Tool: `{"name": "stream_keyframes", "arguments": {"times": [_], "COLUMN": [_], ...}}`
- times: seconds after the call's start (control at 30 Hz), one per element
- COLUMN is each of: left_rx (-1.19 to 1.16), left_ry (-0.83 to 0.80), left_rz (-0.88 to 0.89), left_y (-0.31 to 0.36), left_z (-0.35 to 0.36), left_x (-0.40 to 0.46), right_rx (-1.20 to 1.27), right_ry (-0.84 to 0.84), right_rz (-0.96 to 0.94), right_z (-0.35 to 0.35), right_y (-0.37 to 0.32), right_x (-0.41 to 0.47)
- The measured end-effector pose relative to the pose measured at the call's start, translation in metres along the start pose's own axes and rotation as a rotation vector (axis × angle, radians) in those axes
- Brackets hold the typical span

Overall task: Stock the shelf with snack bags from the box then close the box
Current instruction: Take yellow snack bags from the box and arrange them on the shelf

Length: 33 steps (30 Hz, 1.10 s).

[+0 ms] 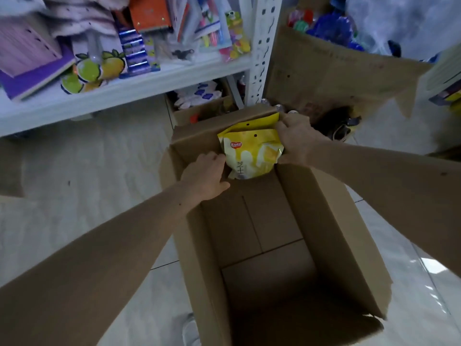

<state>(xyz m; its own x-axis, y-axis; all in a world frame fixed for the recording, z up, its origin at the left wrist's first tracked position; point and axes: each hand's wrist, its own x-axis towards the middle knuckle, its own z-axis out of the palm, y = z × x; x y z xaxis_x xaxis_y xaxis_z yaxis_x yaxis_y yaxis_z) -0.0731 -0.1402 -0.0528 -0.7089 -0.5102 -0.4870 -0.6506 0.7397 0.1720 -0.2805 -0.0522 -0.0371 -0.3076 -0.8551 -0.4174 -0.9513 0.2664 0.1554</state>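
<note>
Snack bag removal from open box, both hands engaged.

The left hand (pixel 205 174) curls its fingers on the left edge of the yellow snack bags (pixel 252 151); the right hand (pixel 295 141) grips their right edge, thumb at the lower corner. Two bags appear stacked, standing at the far end wall of the cardboard box (pixel 331 228), whose remaining floor shows bare. The white shelf (pixel 124 88) stands beyond the box on the left and is already crowded with stationery. Risk, as judged: the rear bag is held only by side pressure and may slip back into the box during lifting. Risk: the raised side flaps may catch the bags or forearms, tipping the box.
</note>
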Motion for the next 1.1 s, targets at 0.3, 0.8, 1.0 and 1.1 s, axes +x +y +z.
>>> {"name": "stream_keyframes", "arguments": {"times": [0.3,0.8,1.0,1.1], "left_rx": [0.118,-0.017,-0.435,-0.721], "left_ry": [0.011,0.047,0.08,0.145], "left_rz": [-0.058,-0.15,-0.18,-0.247], "left_y": [-0.011,-0.029,-0.028,-0.023], "left_z": [0.031,0.01,0.02,0.027], "left_x": [0.048,0.066,0.082,0.087], "right_rx": [0.371,0.081,0.015,0.028], "right_ry": [-0.013,-0.332,-0.404,-0.394], "right_rz": [0.154,-0.121,-0.179,-0.168], "right_z": [0.037,0.056,0.06,0.062], "right_y": [-0.022,-0.008,-0.006,-0.007], "right_x": [0.026,-0.01,-0.012,-0.012]}}
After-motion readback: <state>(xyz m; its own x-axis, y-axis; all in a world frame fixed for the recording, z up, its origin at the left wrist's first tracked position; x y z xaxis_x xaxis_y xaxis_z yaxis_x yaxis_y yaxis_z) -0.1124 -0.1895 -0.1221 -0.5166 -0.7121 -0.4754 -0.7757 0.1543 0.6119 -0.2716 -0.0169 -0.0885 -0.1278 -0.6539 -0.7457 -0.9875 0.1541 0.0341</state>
